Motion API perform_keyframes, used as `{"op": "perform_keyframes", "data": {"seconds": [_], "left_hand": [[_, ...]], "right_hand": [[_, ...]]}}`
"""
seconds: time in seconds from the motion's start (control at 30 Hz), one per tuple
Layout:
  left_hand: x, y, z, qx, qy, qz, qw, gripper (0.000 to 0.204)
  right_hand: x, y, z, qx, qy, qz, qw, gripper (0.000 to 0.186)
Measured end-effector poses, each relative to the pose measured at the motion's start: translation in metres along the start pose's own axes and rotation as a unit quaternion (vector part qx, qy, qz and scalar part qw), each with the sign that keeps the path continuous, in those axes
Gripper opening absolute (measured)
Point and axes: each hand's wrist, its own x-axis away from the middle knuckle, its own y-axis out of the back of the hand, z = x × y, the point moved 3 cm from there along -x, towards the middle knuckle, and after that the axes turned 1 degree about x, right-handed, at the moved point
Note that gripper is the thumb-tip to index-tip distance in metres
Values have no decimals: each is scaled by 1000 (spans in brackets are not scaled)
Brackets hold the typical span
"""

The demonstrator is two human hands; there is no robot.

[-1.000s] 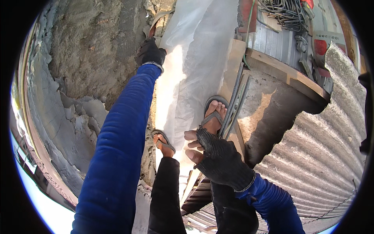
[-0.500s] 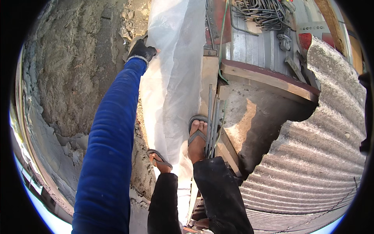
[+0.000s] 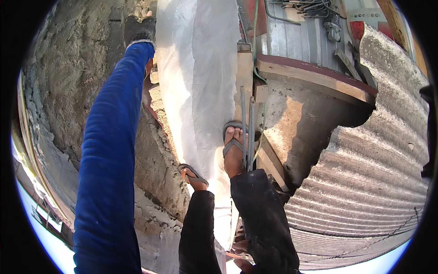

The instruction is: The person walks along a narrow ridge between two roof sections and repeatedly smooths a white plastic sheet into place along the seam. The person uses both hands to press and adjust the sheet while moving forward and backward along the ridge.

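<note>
My left hand [image 3: 140, 30], in a dark fingerless glove, reaches to the top left beside loose rubble [image 3: 143, 7] and the left edge of a long translucent white sheet [image 3: 191, 77]; what its fingers hold, if anything, is hidden. My right hand [image 3: 242, 255] is at the bottom beside my trouser leg, mostly hidden, with bare fingertips showing apart. My sandalled feet [image 3: 234, 150] stand on the sheet and along its edge, next to thin grey rods [image 3: 251, 118].
Rough mortar [image 3: 77, 91] lies left, with brickwork beside the sheet. At right are a wooden beam [image 3: 315, 77], a shadowed recess [image 3: 315, 132], corrugated sheeting [image 3: 369, 173] with a jagged edge, and bent metal bars [image 3: 310, 7] on a metal panel.
My left arm has moved leftward and farther up, and brick edges now show beside the sheet. My right hand has dropped from beside my foot to the bottom, behind my leg.
</note>
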Motion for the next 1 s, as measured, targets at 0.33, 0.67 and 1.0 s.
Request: {"op": "perform_keyframes", "data": {"seconds": [0.33,0.67,1.0], "left_hand": [[226,-26,74,-444,-167,331,816,78],[310,70,-35,-250,-32,324,912,72],[540,349,-60,-100,-108,513,846,62]], "right_hand": [[4,-37,-2,91,74,-17,993,33],[18,-105,-76,152,143,-32,977,34],[67,-128,-114,267,218,-231,910,38]]}}
